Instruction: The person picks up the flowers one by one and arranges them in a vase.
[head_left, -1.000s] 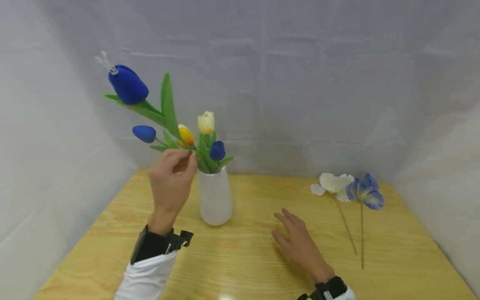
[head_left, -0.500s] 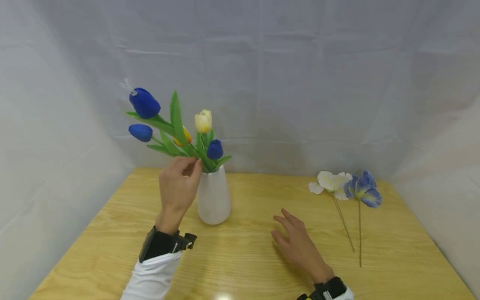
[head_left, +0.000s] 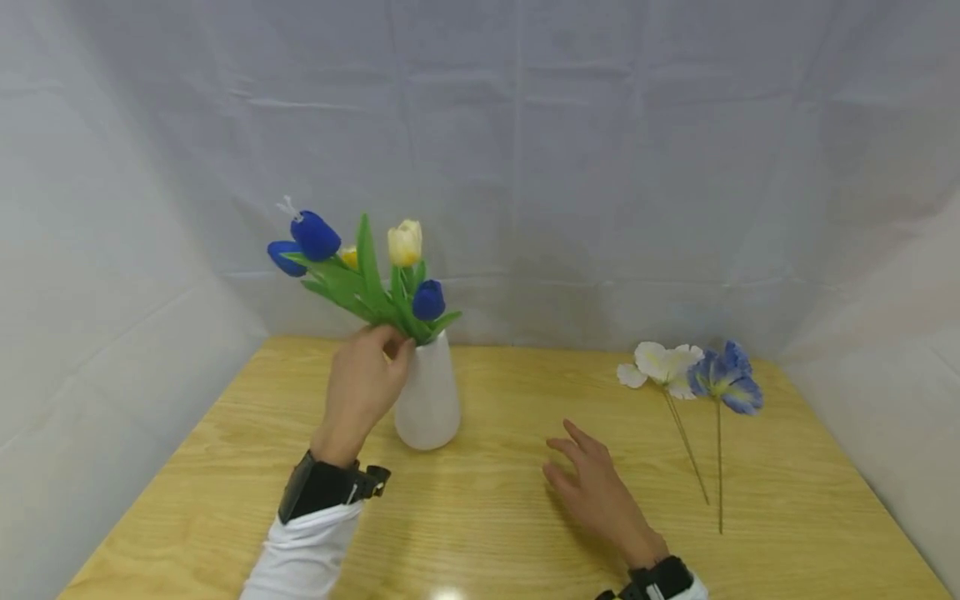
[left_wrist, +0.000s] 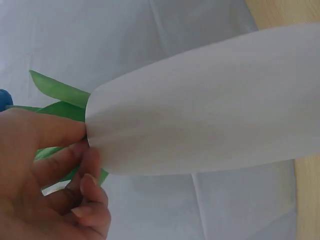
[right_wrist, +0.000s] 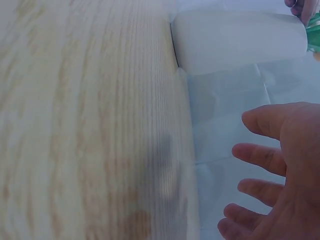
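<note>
A white vase (head_left: 427, 400) stands upright on the table with several artificial tulips in its mouth. At the vase's rim my left hand (head_left: 367, 375) pinches the stem of a blue tulip (head_left: 315, 236), whose head leans to the left and carries a white tuft. Around it are another blue tulip (head_left: 283, 258), a cream tulip (head_left: 406, 243), a partly hidden yellow one (head_left: 349, 257) and a dark blue one (head_left: 429, 300). In the left wrist view, the fingertips are right at the rim and hide the stem. My right hand (head_left: 596, 487) hovers low over the table, fingers spread, holding nothing.
To the right lie a white flower (head_left: 666, 367) and a blue-violet flower (head_left: 726, 383), thin stems pointing toward me. The wooden table (head_left: 495, 533) ends at a grey-white cloth backdrop (head_left: 570, 167), with cloth at both sides too.
My left hand has moved down and right to the vase's rim, and the blue tulip has sunk into the vase among the others. The right hand has barely moved.
</note>
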